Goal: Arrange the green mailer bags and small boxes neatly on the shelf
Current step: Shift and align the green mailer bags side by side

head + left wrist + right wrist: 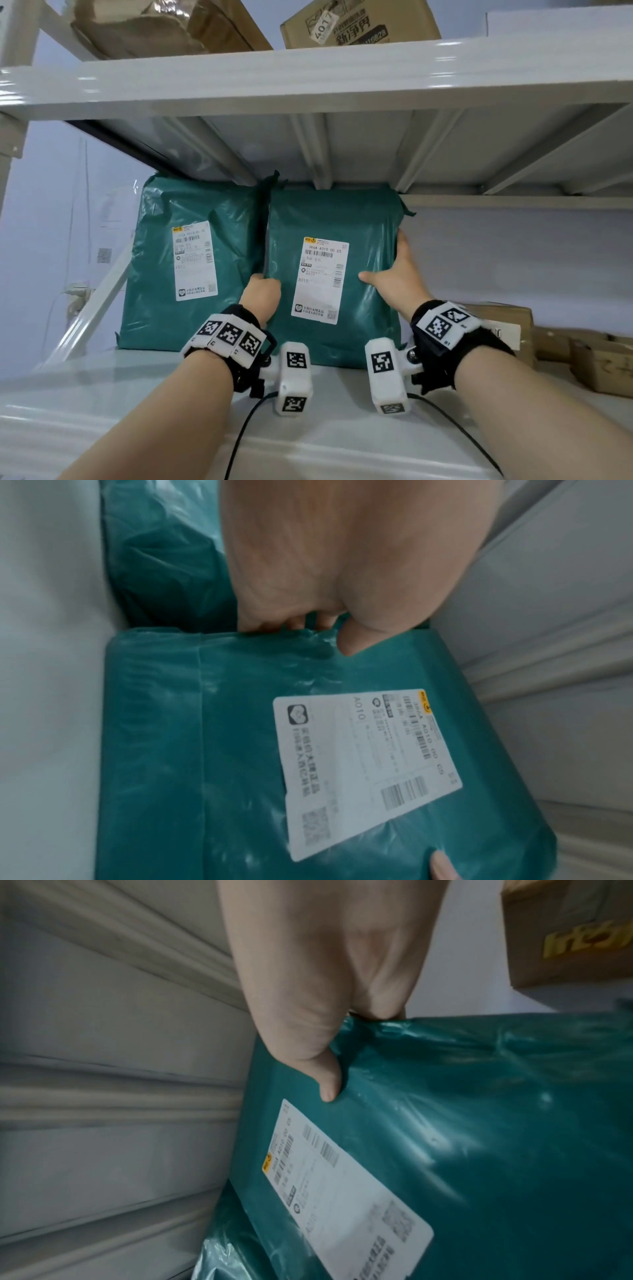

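Pale shelf point(205, 394) metal lies under both wrists. Past it, the left hand point(262, 291) grips the near mailer bag point(370, 219) by its left edge, fingers point(291, 622) curled behind, thumb in front. The right hand point(397, 274) clasps its right edge likewise. The bag stands upright between the hands; another green bag point(154, 257) stands just left of the left fingers. Small boxes point(582, 353) sit right of the right hand.

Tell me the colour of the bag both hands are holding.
Teal green mailer bag with a white label; clearest in the head view.

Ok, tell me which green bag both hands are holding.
The right bag, labelled A010: left hand grips its left edge, right hand its right. The left bag stands untouched.
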